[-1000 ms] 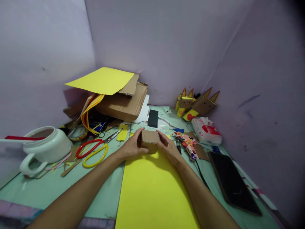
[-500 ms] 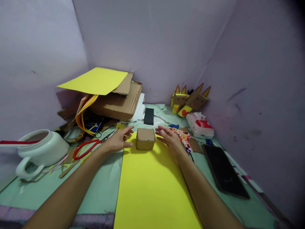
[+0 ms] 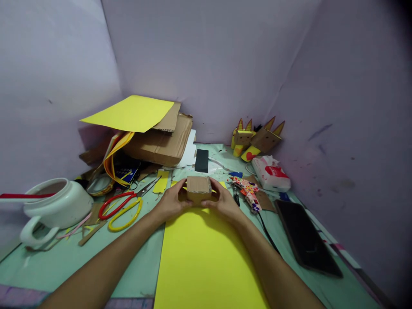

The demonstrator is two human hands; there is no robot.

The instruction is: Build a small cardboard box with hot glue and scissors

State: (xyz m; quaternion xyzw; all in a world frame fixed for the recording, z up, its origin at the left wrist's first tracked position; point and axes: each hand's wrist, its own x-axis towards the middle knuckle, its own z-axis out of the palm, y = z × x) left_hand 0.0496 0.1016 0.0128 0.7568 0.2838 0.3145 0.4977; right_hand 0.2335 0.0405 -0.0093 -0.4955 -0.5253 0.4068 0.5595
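Observation:
A small brown cardboard box [image 3: 198,185] is at the far part of a long yellow sheet [image 3: 206,257]. My left hand [image 3: 174,201] grips the box's left side, its thumb at the lower front edge. On the right side, my right hand [image 3: 223,201] grips it the same way, thumb also at the front. Both hands' fingertips partly disappear behind the box. Whether the box touches the sheet is hidden by the thumbs.
Scissors [image 3: 124,208] with red and yellow handles and a white pot [image 3: 58,204] lie left. Stacked cardboard [image 3: 157,143] stands behind. At right are a patterned glue gun [image 3: 247,191], a tissue pack [image 3: 271,174], a phone [image 3: 307,236] and cardboard figures [image 3: 264,139].
Both hands have moved inward from beside the box and closed on its sides. The yellow scissor handle, earlier covered by my left arm, now shows.

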